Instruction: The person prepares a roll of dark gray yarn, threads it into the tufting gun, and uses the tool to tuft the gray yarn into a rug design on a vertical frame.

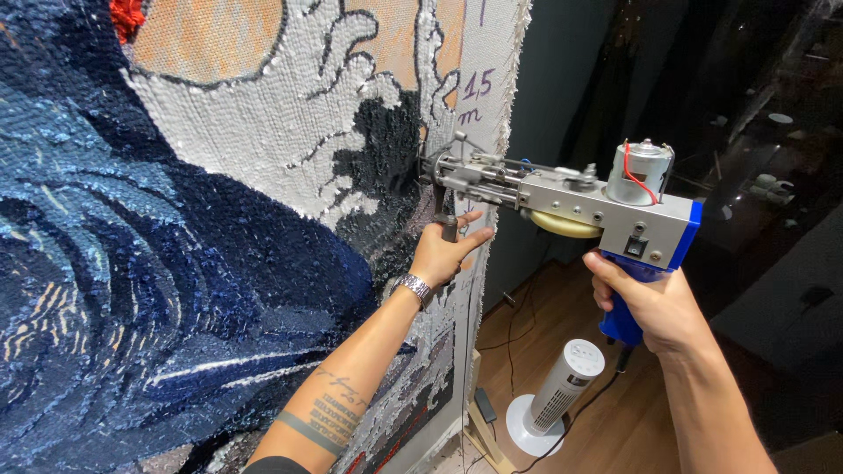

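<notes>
Pressing one tufting gun [562, 197] against the stretched rug cloth [263, 132], the right hand [654, 303] has fingers wrapped tight round the blue grip, the left hand [446, 250] curled round the front handle (needle hidden in dark pile); uneven pressure could tear the cloth; one tower fan [558, 395] on the floor

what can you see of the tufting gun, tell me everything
The tufting gun is a grey metal body with a blue grip, a silver motor with a red wire on top and a cream gear beneath. It is held level, tip against the stretched rug cloth. The right hand grips the blue handle; the left hand holds the dark front handle.
</notes>
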